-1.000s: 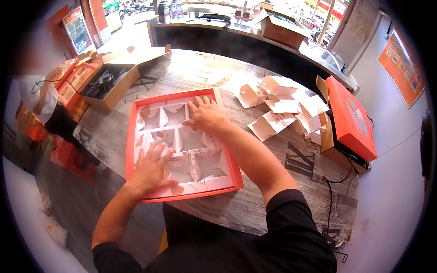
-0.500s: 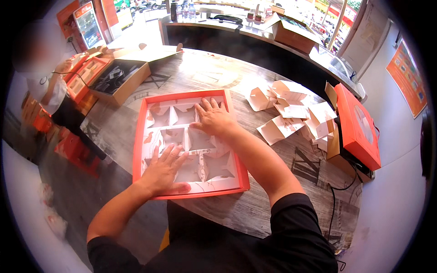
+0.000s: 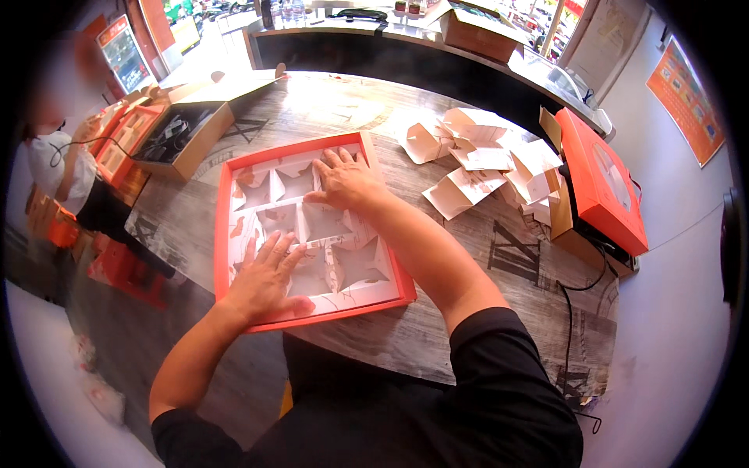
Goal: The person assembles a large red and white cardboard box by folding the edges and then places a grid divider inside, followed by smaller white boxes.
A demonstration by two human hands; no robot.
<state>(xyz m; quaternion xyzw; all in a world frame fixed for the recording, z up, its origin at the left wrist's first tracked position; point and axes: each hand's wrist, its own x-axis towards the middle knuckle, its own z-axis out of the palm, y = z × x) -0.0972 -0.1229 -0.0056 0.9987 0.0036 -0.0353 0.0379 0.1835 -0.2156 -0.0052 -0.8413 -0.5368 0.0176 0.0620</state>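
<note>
A shallow red box (image 3: 221,210) lies on the table in front of me, a little askew. Inside it sits a white patterned card insert (image 3: 334,269) whose folded walls form several compartments, with no goods seen in them. My left hand (image 3: 265,281) rests on the insert at the near left, fingers spread and the thumb close to the near rim. At the far right of the box, my right hand (image 3: 343,179) presses on the insert with its fingers apart. Neither hand grips anything; the card under both palms is hidden.
Folded white cartons (image 3: 468,168) lie in a heap to the right. Beyond them a red box (image 3: 597,179) leans on a brown carton, with a black cable (image 3: 569,335) nearby. An open cardboard box (image 3: 183,140) holds dark items at the far left, near another person (image 3: 74,175).
My view has turned slightly, so the whole scene sits a bit farther left and higher. Both hands stay in nearly the same spots on the insert.
</note>
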